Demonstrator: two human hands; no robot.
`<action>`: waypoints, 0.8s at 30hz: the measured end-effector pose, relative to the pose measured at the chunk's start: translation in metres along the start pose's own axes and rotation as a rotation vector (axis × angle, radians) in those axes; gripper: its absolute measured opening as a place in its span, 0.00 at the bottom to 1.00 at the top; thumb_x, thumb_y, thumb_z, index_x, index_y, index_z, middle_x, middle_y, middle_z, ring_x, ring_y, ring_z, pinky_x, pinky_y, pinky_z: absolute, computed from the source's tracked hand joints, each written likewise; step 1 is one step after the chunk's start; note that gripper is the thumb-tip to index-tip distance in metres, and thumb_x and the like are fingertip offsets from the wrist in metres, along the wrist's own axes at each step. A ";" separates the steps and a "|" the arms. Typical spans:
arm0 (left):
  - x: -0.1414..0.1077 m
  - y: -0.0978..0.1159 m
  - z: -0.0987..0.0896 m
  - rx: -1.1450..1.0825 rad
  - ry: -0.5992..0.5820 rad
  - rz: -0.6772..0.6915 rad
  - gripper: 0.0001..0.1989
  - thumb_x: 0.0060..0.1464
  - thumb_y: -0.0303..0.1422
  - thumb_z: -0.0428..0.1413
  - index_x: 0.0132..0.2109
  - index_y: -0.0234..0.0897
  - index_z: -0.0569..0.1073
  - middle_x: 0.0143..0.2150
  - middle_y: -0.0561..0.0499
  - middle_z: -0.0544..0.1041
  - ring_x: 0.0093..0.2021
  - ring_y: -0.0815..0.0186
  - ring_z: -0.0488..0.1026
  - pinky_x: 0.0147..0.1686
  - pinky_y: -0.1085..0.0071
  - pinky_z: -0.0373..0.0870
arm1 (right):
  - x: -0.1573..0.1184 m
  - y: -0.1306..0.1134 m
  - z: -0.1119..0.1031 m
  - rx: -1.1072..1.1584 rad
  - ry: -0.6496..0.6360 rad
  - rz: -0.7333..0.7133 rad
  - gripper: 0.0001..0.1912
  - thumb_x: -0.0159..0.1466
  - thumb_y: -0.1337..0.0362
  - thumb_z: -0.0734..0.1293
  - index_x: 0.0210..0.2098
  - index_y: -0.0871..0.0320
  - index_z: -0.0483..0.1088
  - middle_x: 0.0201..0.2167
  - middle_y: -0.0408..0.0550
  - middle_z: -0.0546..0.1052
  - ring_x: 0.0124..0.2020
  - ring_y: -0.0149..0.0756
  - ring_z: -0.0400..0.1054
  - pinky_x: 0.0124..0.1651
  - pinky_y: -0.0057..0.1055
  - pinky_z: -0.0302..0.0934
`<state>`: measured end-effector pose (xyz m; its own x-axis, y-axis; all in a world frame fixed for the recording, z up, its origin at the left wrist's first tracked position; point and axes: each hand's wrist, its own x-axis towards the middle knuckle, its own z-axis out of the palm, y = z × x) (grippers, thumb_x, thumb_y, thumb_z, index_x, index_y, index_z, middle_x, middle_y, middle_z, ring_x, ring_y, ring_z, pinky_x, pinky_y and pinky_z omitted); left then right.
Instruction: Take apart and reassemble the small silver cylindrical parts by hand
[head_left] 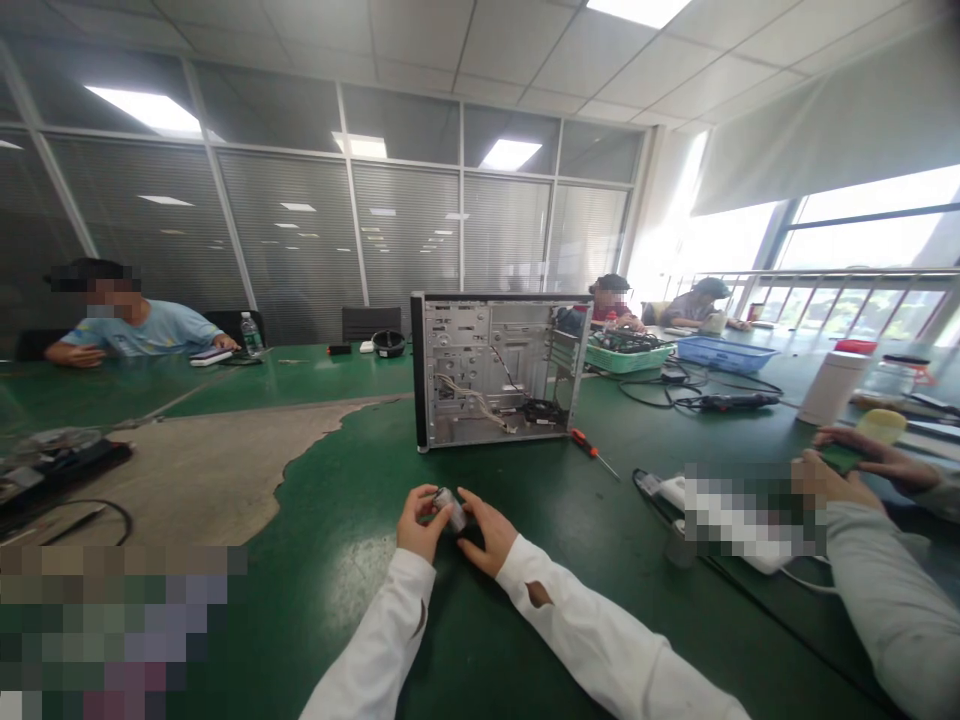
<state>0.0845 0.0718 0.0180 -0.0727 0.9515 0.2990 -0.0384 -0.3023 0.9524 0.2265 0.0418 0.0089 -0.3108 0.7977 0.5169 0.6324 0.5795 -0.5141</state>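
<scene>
Over the green table (360, 620), my left hand (421, 524) pinches a small grey cylindrical object (452, 510) from its left side. My right hand (489, 532) curves round the other side of the same object, thumb and forefinger against it. A dark part shows at its lower right, too small to identify. Beyond my hands stands an open computer case (499, 370), upright, with cables inside its metal frame. An orange-handled screwdriver (585, 443) lies at the case's lower right corner.
To the right are a power strip (765, 550), a co-worker's hands holding a green item (841, 457), a white bottle (836, 382), a green basket (628, 358) and a blue basket (726, 355). Dark equipment (64, 470) lies at the left; other people sit farther back.
</scene>
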 end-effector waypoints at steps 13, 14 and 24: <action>-0.001 -0.002 0.001 -0.598 -0.128 -0.415 0.22 0.32 0.32 0.62 0.36 0.38 0.62 0.24 0.53 0.73 0.23 0.69 0.70 0.23 0.75 0.66 | -0.003 -0.011 -0.003 0.075 0.149 -0.089 0.34 0.47 0.67 0.63 0.53 0.58 0.48 0.36 0.48 0.67 0.35 0.34 0.63 0.40 0.33 0.61; -0.002 -0.001 0.001 -0.608 -0.135 -0.437 0.21 0.33 0.32 0.61 0.36 0.38 0.62 0.25 0.52 0.73 0.22 0.70 0.70 0.22 0.76 0.66 | -0.003 -0.011 -0.003 0.074 0.165 -0.095 0.34 0.47 0.67 0.64 0.53 0.59 0.49 0.36 0.48 0.67 0.35 0.34 0.63 0.39 0.33 0.61; -0.006 0.006 0.003 -0.634 -0.145 -0.531 0.13 0.38 0.32 0.59 0.32 0.37 0.63 0.21 0.54 0.71 0.20 0.72 0.69 0.20 0.78 0.65 | -0.001 -0.015 -0.004 0.019 0.237 -0.169 0.19 0.54 0.68 0.59 0.46 0.58 0.57 0.31 0.49 0.67 0.30 0.32 0.61 0.33 0.30 0.60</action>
<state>0.0878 0.0645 0.0218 0.2407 0.9613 -0.1338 -0.5876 0.2540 0.7683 0.2199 0.0316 0.0188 -0.2343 0.6294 0.7409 0.5716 0.7056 -0.4187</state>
